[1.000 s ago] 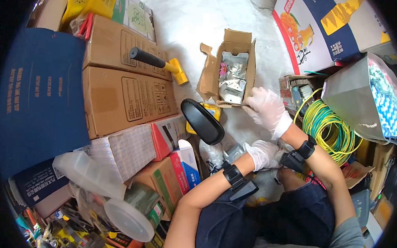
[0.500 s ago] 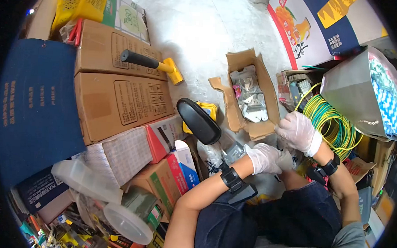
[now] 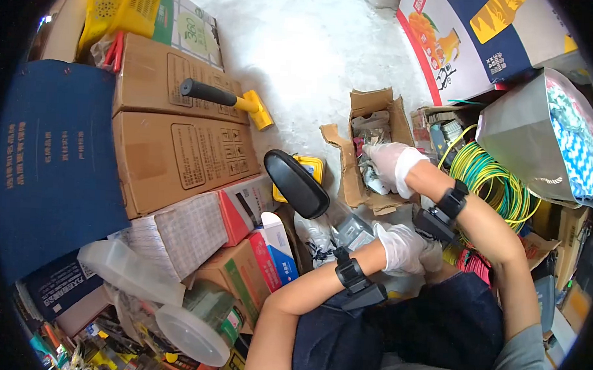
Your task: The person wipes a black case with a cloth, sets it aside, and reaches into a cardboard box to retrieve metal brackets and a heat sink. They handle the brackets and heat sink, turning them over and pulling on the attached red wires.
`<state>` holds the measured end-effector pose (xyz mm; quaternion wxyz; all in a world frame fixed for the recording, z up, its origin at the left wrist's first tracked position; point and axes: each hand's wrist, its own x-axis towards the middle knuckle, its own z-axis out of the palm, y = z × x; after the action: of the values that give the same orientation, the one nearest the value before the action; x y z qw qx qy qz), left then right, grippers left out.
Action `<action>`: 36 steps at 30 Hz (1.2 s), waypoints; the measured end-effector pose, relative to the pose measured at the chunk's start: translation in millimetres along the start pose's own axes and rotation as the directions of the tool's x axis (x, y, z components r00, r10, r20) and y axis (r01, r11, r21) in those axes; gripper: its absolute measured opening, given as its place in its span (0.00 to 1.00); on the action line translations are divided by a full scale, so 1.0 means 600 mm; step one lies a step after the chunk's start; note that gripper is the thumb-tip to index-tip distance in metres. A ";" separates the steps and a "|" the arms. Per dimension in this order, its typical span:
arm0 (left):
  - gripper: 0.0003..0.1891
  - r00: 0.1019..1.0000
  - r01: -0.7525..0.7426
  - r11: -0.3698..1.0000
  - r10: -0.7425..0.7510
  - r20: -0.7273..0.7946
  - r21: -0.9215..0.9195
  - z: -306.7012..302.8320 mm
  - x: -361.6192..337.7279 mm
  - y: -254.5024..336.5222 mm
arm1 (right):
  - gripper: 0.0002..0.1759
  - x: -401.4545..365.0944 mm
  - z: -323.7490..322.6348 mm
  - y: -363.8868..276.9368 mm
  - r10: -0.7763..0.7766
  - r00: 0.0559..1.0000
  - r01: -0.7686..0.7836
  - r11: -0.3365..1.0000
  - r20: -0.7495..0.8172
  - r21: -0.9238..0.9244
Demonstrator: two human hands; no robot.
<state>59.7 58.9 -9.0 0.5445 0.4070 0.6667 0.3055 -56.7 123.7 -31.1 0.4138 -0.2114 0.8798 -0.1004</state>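
Right hand inside cardboard box

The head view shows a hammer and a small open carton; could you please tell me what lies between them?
In the head view, only bare pale floor lies between the hammer and the carton.

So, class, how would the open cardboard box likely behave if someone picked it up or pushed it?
The cardboard box probably flexes at its flaps, which look bent and ragged. Its jumbled pieces may slide if it tips, as the top is open. It could be heavy if those greyish pieces are metal, though I can't confirm that.
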 end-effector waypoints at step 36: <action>0.28 0.985 0.064 0.998 -0.060 -0.162 0.020 0.012 0.008 -0.034 | 0.09 -0.037 0.008 0.032 0.178 0.984 0.014 -0.093 0.003 0.996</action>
<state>61.9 53.2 -30.3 0.4930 0.3667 0.7247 0.3120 -45.8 150.7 -25.5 0.3820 0.2237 0.5554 -0.7040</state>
